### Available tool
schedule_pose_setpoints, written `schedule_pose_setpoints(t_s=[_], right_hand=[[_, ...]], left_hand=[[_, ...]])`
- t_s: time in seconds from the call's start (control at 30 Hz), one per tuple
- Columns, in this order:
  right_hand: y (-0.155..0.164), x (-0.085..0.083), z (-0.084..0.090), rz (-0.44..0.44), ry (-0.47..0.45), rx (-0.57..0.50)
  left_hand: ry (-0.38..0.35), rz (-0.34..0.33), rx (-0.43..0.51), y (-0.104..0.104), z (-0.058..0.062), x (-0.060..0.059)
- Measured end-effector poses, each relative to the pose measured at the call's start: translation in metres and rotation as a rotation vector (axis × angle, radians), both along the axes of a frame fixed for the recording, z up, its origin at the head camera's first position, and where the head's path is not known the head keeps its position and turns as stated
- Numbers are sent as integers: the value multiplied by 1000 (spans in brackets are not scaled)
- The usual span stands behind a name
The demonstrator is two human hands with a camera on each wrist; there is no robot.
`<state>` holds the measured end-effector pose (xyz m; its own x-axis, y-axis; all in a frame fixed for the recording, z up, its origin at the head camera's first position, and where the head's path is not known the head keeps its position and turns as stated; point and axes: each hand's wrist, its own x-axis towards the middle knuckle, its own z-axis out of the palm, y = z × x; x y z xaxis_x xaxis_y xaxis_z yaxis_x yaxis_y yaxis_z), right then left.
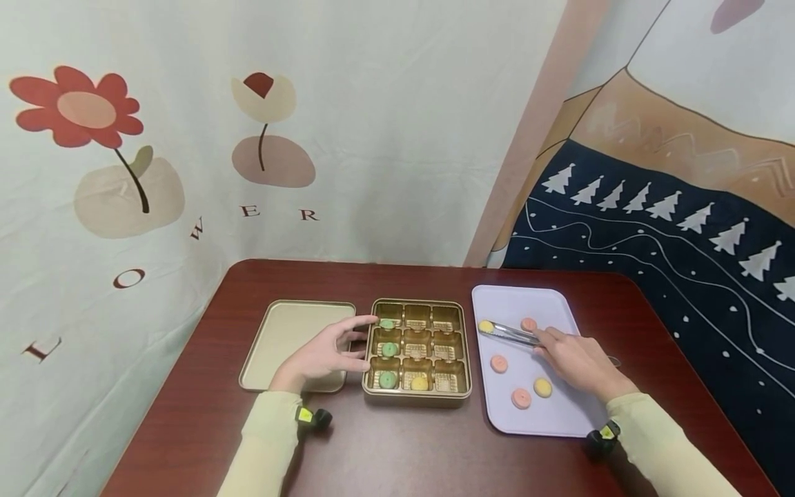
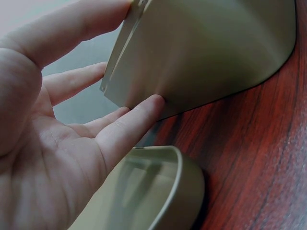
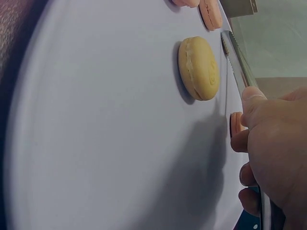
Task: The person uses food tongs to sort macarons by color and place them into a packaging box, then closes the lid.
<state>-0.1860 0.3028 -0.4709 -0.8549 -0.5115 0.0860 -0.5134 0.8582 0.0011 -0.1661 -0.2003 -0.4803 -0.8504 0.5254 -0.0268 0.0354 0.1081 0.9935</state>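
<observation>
The gold box (image 1: pixel 417 353) on the bench (image 1: pixel 397 442) holds three green macarons (image 1: pixel 388 350) down its left column and one yellow macaron (image 1: pixel 419 383) in the front middle cell. The lavender tray (image 1: pixel 559 414) carries pink and yellow macarons. The left hand (image 1: pixel 323 355), fingers relaxed and spread, touches the box's left wall beside the lid (image 1: pixel 282 342). The right hand (image 1: pixel 574 359) grips tongs (image 1: pixel 506 333) whose tips are at a yellow macaron (image 1: pixel 486 326); whether they pinch it is unclear.

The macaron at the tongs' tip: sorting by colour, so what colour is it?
Yellow. The macaron sits at the tip of the tongs; the head view shows it best.
</observation>
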Motion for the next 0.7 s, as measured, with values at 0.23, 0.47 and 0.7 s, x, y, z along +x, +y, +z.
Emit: schedule_pose_setpoints(t_s=[0.23, 0.47, 0.7], right_hand=[[-1, 3, -1, -39, -38, 8], [0, 3, -3, -29, -19, 5], [-1, 2, -2, -25, -10, -2]], left_hand=[[0, 1, 0, 0, -1, 1], [11, -1, -2, -1, -3, 2], [13, 1, -5, -1, -1, 1]])
